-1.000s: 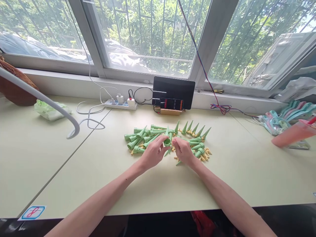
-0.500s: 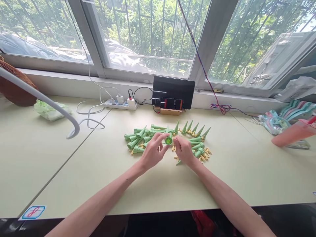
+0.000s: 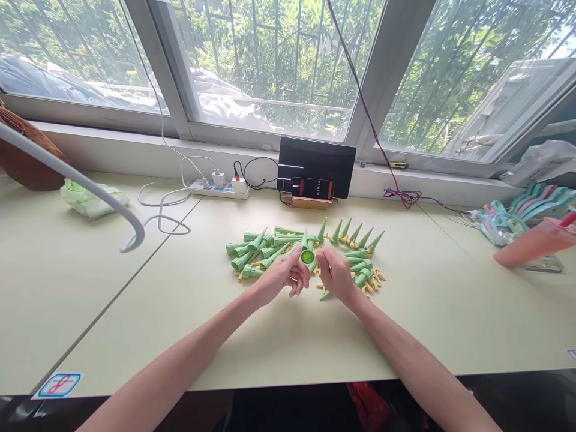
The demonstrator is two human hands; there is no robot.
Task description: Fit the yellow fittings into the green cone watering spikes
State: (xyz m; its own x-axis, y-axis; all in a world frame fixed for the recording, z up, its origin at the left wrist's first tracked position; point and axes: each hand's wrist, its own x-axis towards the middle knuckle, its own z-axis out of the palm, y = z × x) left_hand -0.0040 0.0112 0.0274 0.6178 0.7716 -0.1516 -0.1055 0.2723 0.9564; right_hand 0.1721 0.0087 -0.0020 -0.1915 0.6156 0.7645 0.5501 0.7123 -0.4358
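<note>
My left hand (image 3: 286, 275) grips a green plastic watering spike (image 3: 308, 257), its round open end facing me. The fingers are curled below it. Right beside the spike, my right hand (image 3: 335, 273) is closed in a pinch; what its fingertips hold is hidden. Several green spikes (image 3: 243, 261) lie in a pile to the left, many with open ends toward me. On the right, more green spikes (image 3: 360, 264) lie among small yellow valve pieces (image 3: 373, 283). Behind them, a row of spikes (image 3: 356, 233) stands points up, with yellow pieces at their bases.
A phone (image 3: 312, 188) leans before a black tablet (image 3: 317, 168) at the window. To its left sits a power strip (image 3: 220, 189) with cables. A white curved bar (image 3: 108, 201) crosses the left side. At right are a pink drink cup (image 3: 535, 241) and plastic hangers (image 3: 535, 201).
My left hand has shifted its hold: its fingers were spread around the spike's end and are now curled beneath it. The right hand has barely moved, staying pinched beside the spike.
</note>
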